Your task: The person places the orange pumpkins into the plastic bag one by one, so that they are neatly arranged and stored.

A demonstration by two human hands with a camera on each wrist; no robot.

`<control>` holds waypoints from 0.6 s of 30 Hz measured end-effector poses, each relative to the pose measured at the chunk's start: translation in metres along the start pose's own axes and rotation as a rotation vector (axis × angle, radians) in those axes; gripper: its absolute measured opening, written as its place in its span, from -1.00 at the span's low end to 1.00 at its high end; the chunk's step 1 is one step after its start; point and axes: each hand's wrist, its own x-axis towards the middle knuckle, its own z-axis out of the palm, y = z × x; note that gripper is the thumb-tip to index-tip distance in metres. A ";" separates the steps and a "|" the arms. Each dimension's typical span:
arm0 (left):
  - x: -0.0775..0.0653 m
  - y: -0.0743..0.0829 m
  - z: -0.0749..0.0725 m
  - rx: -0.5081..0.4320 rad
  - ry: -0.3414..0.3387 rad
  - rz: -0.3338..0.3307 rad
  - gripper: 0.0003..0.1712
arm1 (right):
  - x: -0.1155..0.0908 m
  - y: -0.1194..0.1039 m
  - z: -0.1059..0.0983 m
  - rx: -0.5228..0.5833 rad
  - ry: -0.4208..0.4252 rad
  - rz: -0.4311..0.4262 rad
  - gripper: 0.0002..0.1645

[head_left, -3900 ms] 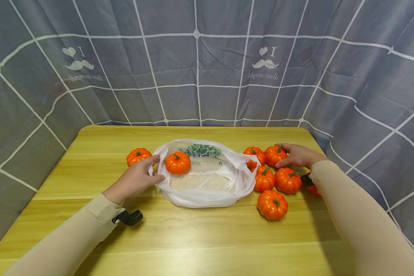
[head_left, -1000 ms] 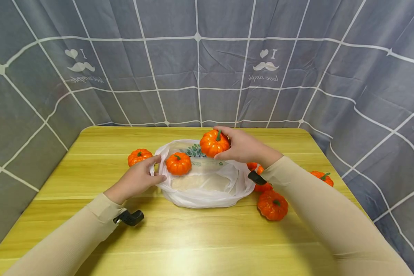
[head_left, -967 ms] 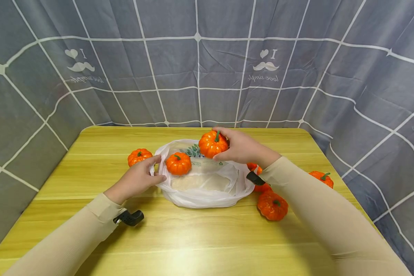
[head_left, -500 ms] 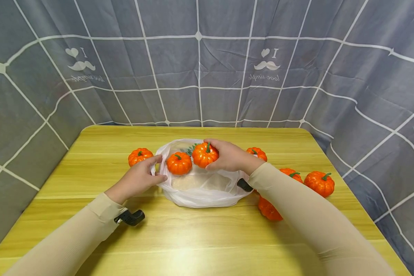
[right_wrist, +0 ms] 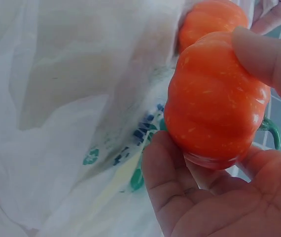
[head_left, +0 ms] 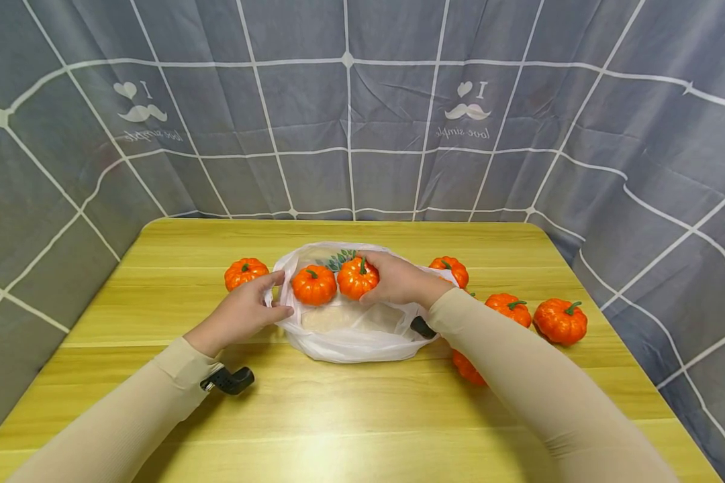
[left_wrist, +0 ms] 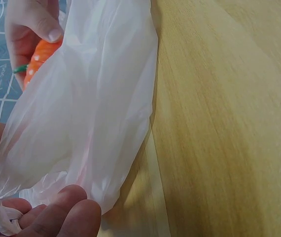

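Note:
My left hand (head_left: 242,312) grips the left rim of a white plastic bag (head_left: 350,349), which lies with its mouth open on the table. In the left wrist view a loop of the bag (left_wrist: 106,89) passes between the curled fingers. My right hand (head_left: 395,278) holds a small orange pumpkin (head_left: 356,278) over the bag's mouth, thumb on one side and fingers on the other. The right wrist view shows this pumpkin (right_wrist: 217,98) close up, its green stem pointing sideways. Just left of it, a second pumpkin (head_left: 313,286) sits inside the bag.
One pumpkin (head_left: 244,274) stands left of the bag on the wooden table (head_left: 338,416). Several more are at the right, among them a far-right pumpkin (head_left: 560,322) and a rear one (head_left: 450,270); my right forearm partly covers some. A grey grid-patterned curtain (head_left: 387,181) hangs behind.
My right hand has taken a pumpkin from the right-hand group and carried it left over the bag, then lowered it beside the pumpkin inside. The left hand has stayed on the rim.

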 end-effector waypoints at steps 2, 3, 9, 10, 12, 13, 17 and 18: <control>0.000 0.000 0.000 0.003 0.000 0.000 -0.10 | 0.001 0.001 0.001 -0.003 -0.004 0.003 0.19; 0.000 0.000 0.001 0.005 0.000 -0.002 -0.10 | 0.002 0.001 0.002 -0.007 -0.006 0.003 0.19; -0.001 0.002 0.001 0.004 -0.002 -0.009 -0.10 | 0.006 0.004 0.006 -0.033 -0.018 0.014 0.22; -0.001 0.002 0.001 0.004 -0.003 -0.010 -0.10 | 0.006 0.005 0.007 -0.038 -0.020 0.016 0.22; 0.000 0.002 0.001 0.003 -0.003 -0.012 -0.10 | 0.007 0.005 0.007 -0.044 -0.026 0.024 0.22; 0.000 0.002 0.001 0.003 -0.002 -0.014 -0.10 | 0.007 0.005 0.008 -0.048 -0.029 0.026 0.22; 0.000 0.002 0.001 0.007 -0.001 -0.014 -0.10 | 0.009 0.007 0.009 -0.058 -0.037 0.043 0.22; 0.000 0.002 0.001 0.008 -0.001 -0.014 -0.10 | 0.009 0.008 0.010 -0.059 -0.038 0.045 0.21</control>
